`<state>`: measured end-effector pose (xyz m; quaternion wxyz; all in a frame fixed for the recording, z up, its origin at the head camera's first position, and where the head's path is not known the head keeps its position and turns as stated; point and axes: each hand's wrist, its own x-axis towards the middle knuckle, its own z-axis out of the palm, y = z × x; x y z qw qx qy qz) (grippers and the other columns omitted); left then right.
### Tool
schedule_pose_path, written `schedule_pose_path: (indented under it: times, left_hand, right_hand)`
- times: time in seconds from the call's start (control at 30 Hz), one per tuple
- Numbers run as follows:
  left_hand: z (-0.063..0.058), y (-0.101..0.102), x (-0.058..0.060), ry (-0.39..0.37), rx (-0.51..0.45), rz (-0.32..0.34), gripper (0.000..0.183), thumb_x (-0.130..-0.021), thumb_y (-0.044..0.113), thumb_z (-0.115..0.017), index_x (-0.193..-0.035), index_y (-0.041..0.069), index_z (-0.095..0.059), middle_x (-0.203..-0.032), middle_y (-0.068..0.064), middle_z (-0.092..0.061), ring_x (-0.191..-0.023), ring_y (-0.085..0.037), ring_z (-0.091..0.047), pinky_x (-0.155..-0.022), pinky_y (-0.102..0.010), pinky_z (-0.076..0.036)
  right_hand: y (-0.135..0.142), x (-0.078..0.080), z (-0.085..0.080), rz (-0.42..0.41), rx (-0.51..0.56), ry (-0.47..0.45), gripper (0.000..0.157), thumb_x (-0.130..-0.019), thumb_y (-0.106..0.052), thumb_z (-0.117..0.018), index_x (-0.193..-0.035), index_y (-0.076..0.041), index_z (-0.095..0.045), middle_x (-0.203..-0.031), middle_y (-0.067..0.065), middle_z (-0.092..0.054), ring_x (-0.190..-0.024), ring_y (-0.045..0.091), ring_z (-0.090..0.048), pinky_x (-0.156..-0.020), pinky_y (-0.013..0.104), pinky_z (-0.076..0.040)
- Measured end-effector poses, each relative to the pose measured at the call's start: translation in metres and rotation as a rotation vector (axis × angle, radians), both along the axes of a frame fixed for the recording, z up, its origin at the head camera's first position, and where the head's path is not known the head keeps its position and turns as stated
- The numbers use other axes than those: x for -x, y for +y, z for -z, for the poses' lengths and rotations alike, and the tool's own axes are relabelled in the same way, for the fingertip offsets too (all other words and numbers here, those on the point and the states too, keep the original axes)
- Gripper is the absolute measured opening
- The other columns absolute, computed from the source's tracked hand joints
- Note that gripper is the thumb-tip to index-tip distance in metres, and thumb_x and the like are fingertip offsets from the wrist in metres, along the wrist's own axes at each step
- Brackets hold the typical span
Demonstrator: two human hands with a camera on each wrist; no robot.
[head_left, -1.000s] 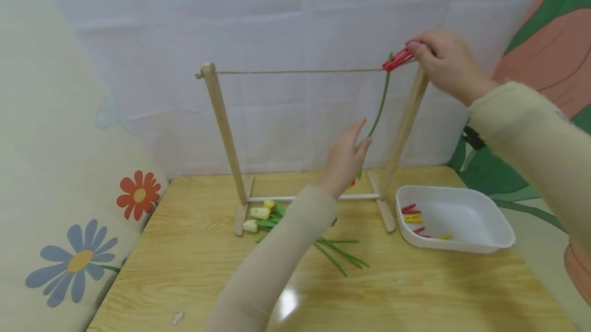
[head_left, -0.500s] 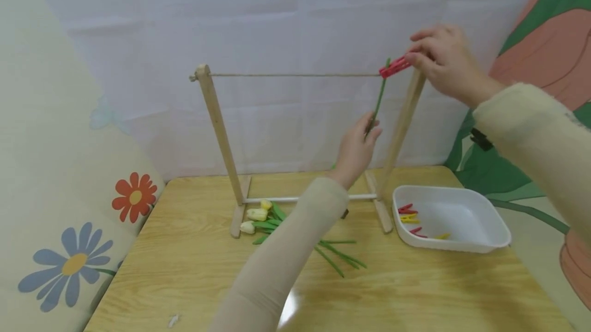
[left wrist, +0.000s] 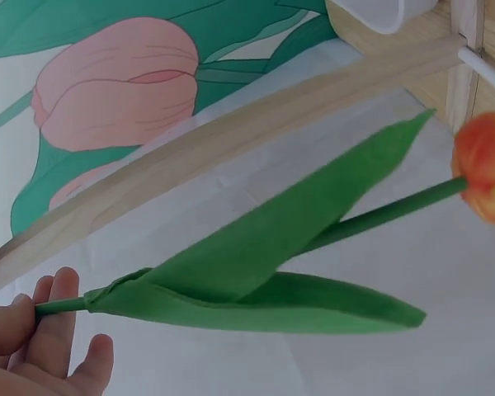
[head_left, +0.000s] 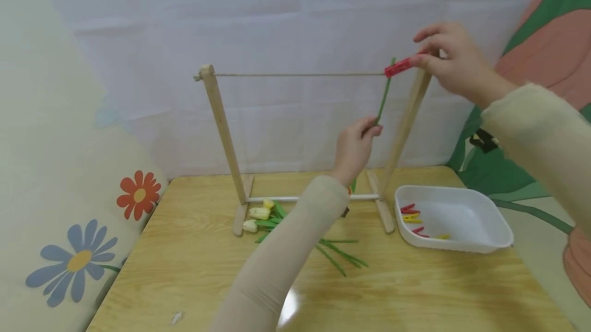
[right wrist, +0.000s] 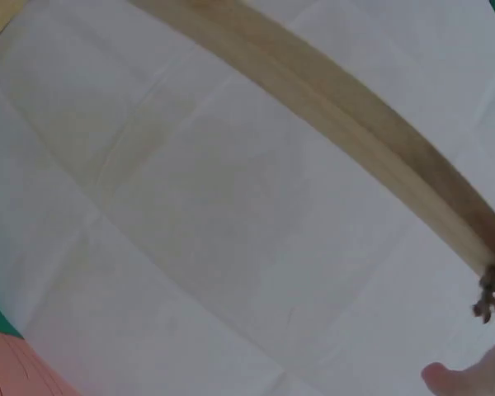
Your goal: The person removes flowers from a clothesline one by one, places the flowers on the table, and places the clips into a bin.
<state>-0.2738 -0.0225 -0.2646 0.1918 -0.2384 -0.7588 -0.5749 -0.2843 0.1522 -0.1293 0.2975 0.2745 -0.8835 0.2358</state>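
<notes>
An artificial tulip (left wrist: 483,167) with an orange-red head and green leaves hangs head down. Its stem top crosses the twine (head_left: 295,74) under a red clothespin (head_left: 398,67). My right hand (head_left: 457,62) holds the clothespin's handle end between thumb and fingers, by the right post. Lower down, my left hand (head_left: 354,150) pinches the green stem between thumb and fingers; the left wrist view shows the leaves (left wrist: 256,239) spreading beyond the fingers. In the head view the forearm mostly hides the flower. Only some fingers of the right hand show in the right wrist view, near the twine's knot (right wrist: 490,290).
The wooden rack (head_left: 221,127) stands on a wood-grain table (head_left: 184,270), before a white cloth. Pale yellow tulips (head_left: 259,213) lie under the left forearm, stems pointing right. At right, a white basin (head_left: 466,214) holds red and yellow clothespins (head_left: 410,217).
My left hand has gone from spread fingers beside the stem to pinching it, moving slightly up and right. My right hand stays at the clothespin, its index finger now lifted off.
</notes>
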Motion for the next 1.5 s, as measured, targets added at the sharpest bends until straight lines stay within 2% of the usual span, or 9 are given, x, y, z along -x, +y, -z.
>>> schedule_pose_path:
  times: [0.27, 0.37, 0.6, 0.77, 0.87, 1.03, 1.17, 1.33, 1.5]
  left_hand:
    - [0.007, -0.018, -0.001, -0.052, -0.021, 0.042, 0.024, -0.091, 0.001, -0.062, -0.114, -0.007, -0.066, -0.103, -0.017, -0.071, -0.095, -0.023, -0.069, -0.083, -0.012, -0.05]
    - [0.01, -0.029, -0.004, -0.073, -0.02, 0.073, 0.024, -0.092, 0.0, -0.061, -0.114, -0.008, -0.065, -0.104, -0.019, -0.071, -0.096, -0.025, -0.069, -0.084, -0.015, -0.05]
    - [0.017, -0.052, -0.011, -0.056, 0.077, 0.092, 0.023, -0.094, -0.001, -0.058, -0.115, -0.009, -0.065, -0.103, -0.019, -0.071, -0.092, -0.027, -0.069, -0.084, -0.017, -0.052]
    - [0.025, -0.066, -0.016, -0.034, 0.147, 0.136, 0.025, -0.094, -0.003, -0.056, -0.117, -0.009, -0.064, -0.103, -0.019, -0.071, -0.089, -0.028, -0.068, -0.083, -0.02, -0.053]
    - [0.033, -0.073, -0.02, 0.029, 0.191, 0.157, 0.025, -0.093, -0.008, -0.056, -0.116, -0.008, -0.064, -0.102, -0.02, -0.071, -0.088, -0.028, -0.068, -0.081, -0.018, -0.053]
    - [0.052, -0.078, -0.026, 0.279, 0.321, 0.124, 0.025, -0.09, -0.012, -0.058, -0.112, -0.006, -0.068, -0.096, -0.016, -0.072, -0.083, -0.025, -0.068, -0.078, -0.016, -0.052]
    - [0.065, -0.079, -0.032, 0.416, 0.426, 0.12, 0.027, -0.088, -0.016, -0.057, -0.111, -0.006, -0.068, -0.099, -0.016, -0.072, -0.087, -0.025, -0.069, -0.083, -0.019, -0.052]
    - [0.076, -0.08, -0.043, 0.445, 0.593, 0.126, 0.038, -0.083, -0.021, -0.057, -0.114, -0.003, -0.068, -0.106, -0.013, -0.071, -0.096, -0.024, -0.068, -0.091, -0.023, -0.051]
    - [0.083, -0.079, -0.049, 0.449, 0.727, 0.087, 0.041, -0.08, -0.02, -0.061, -0.113, 0.003, -0.07, -0.105, -0.008, -0.072, -0.094, -0.019, -0.067, -0.09, -0.024, -0.051]
  right_hand:
    - [-0.001, -0.015, 0.001, 0.063, 0.217, -0.035, 0.013, -0.096, -0.012, -0.061, -0.091, -0.001, -0.064, -0.109, -0.021, -0.05, -0.118, 0.013, -0.043, -0.099, 0.021, -0.027]
    - [0.001, -0.02, 0.004, 0.048, 0.264, 0.004, 0.007, -0.095, -0.013, -0.063, -0.097, -0.009, -0.069, -0.107, -0.022, -0.05, -0.114, 0.008, -0.044, -0.101, 0.02, -0.028]
    - [0.001, -0.033, 0.03, 0.056, 0.281, 0.115, 0.032, -0.088, -0.011, -0.071, -0.112, 0.009, -0.065, -0.104, -0.027, -0.05, -0.104, -0.004, -0.039, -0.096, 0.026, -0.028]
    - [0.006, -0.043, 0.054, 0.103, 0.357, 0.055, 0.036, -0.089, -0.014, -0.072, -0.118, 0.006, -0.062, -0.107, -0.025, -0.05, -0.106, -0.004, -0.04, -0.093, 0.019, -0.031]
    - [0.011, -0.048, 0.069, 0.096, 0.382, 0.049, 0.034, -0.089, -0.012, -0.072, -0.117, 0.005, -0.063, -0.108, -0.025, -0.051, -0.106, -0.003, -0.043, -0.093, 0.015, -0.034]
    - [0.02, -0.054, 0.093, 0.073, 0.414, 0.089, 0.024, -0.087, -0.005, -0.072, -0.109, -0.014, -0.068, -0.105, -0.026, -0.055, -0.104, -0.003, -0.046, -0.09, 0.015, -0.036]
    - [0.027, -0.06, 0.112, 0.074, 0.527, 0.016, 0.028, -0.089, -0.004, -0.07, -0.108, -0.024, -0.067, -0.102, -0.023, -0.059, -0.098, -0.002, -0.051, -0.078, 0.012, -0.04]
    - [0.037, -0.069, 0.138, 0.116, 0.666, -0.114, 0.027, -0.092, -0.006, -0.066, -0.107, -0.027, -0.066, -0.097, -0.02, -0.063, -0.082, -0.001, -0.056, -0.052, 0.009, -0.035]
    - [0.042, -0.075, 0.158, 0.164, 0.684, -0.16, 0.025, -0.093, -0.006, -0.065, -0.109, -0.026, -0.066, -0.101, -0.021, -0.061, -0.086, -0.005, -0.058, -0.06, 0.005, -0.04]
